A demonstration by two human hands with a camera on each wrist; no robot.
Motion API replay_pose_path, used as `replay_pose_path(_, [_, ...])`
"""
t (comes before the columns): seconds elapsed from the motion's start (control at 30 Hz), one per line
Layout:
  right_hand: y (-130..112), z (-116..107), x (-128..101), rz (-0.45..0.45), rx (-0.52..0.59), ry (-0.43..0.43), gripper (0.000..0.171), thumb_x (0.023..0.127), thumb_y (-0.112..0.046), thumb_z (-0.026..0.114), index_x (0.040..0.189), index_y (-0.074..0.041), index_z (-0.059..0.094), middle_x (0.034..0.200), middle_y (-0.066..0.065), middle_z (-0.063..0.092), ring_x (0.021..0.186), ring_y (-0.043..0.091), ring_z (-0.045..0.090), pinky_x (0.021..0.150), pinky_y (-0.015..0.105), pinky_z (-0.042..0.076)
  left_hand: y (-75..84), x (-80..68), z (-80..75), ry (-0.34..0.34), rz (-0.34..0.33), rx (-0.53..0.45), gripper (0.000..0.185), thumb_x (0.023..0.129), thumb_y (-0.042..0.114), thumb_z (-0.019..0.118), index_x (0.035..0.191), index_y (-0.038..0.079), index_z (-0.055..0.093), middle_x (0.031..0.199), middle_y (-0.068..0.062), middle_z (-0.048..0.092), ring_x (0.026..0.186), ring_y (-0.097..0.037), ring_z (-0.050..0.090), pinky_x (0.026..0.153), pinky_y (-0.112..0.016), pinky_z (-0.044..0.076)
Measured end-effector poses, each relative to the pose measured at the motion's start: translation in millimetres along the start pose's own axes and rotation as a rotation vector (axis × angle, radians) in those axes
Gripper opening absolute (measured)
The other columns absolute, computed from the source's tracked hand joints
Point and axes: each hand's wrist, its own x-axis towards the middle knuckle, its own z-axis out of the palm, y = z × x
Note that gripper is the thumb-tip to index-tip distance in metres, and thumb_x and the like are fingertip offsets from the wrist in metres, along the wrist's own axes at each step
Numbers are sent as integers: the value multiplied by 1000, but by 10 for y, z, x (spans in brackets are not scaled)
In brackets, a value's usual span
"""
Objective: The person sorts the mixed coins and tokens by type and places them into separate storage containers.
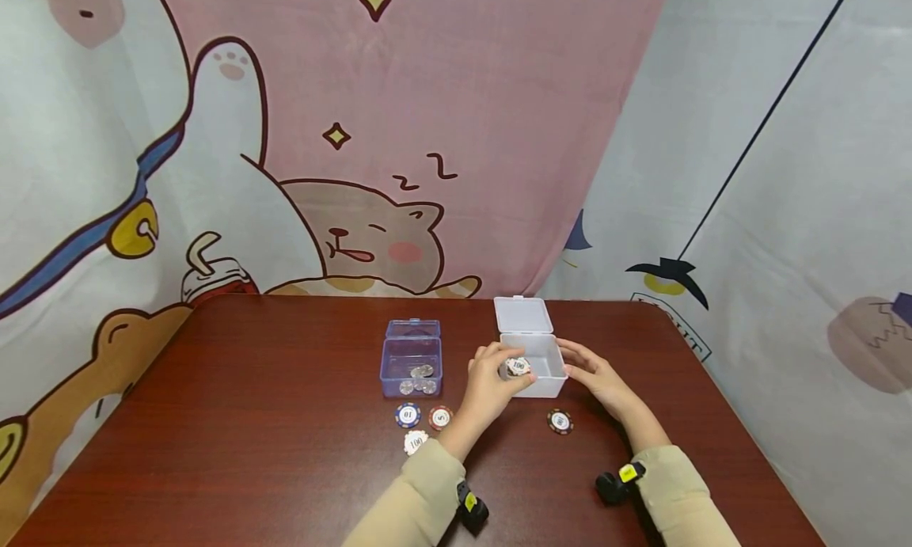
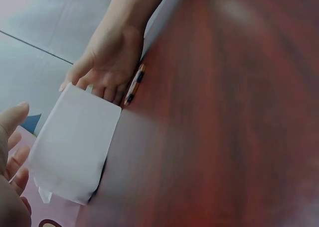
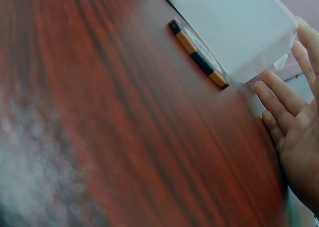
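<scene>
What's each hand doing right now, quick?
Left hand: pinching a white chip over the white box.
Right hand: open, fingers against the white box's side.

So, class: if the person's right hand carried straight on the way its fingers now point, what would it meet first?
The right hand points left toward the open white plastic box. Its right wall comes first; the fingertips look at or nearly against it, though depth is unclear.

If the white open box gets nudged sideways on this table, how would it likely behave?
The white box looks like thin plastic, so probably light, sliding easily on the glossy table. Its raised lid might tip it backward. The right hand beside it could steady it.
</scene>
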Motion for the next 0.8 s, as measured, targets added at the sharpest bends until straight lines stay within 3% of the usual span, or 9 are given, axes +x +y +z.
replay_pose_path(0.2, [-86,23,-17,2,15,-4,51,97,-6,53,145,-3,37,140,23,44,124,38,44,98,46,36,45,-89,-9,-21,12,-37,40,72,20,84,109,10,73,102,2,66,94,-15,53,82,-33,35])
replay_pose_path(0.3, [-47,13,-7,1,15,-3,51,97,-6,53,146,-3,36,141,23,44,123,38,44,98,42,38,78,-148,-18,-49,17,-70,40,72,18,84,109,9,73,104,2,66,95,-16,53,82,-32,36])
replay_pose_path(0.43, [18,-2,7,-13,11,0,51,97,-10,55,145,-7,39,140,21,45,121,31,49,91,24,40,83,-236,-9,-75,64,-63,40,72,21,84,108,8,73,105,4,67,95,-11,53,82,-28,38])
replay_pose_path(0.57, [15,0,4,-20,7,2,51,97,-11,56,144,-7,40,140,21,46,121,30,49,91,24,40,66,-298,26,-111,110,-70,40,73,22,84,108,7,72,105,3,68,91,-14,56,80,-27,44])
replay_pose_path(0.8, [10,-1,4,-7,4,5,50,97,-9,55,144,-7,40,140,21,46,123,34,47,95,35,37,64,-380,91,-221,101,-111,39,73,15,84,108,3,71,107,-2,67,89,-16,59,78,-23,47])
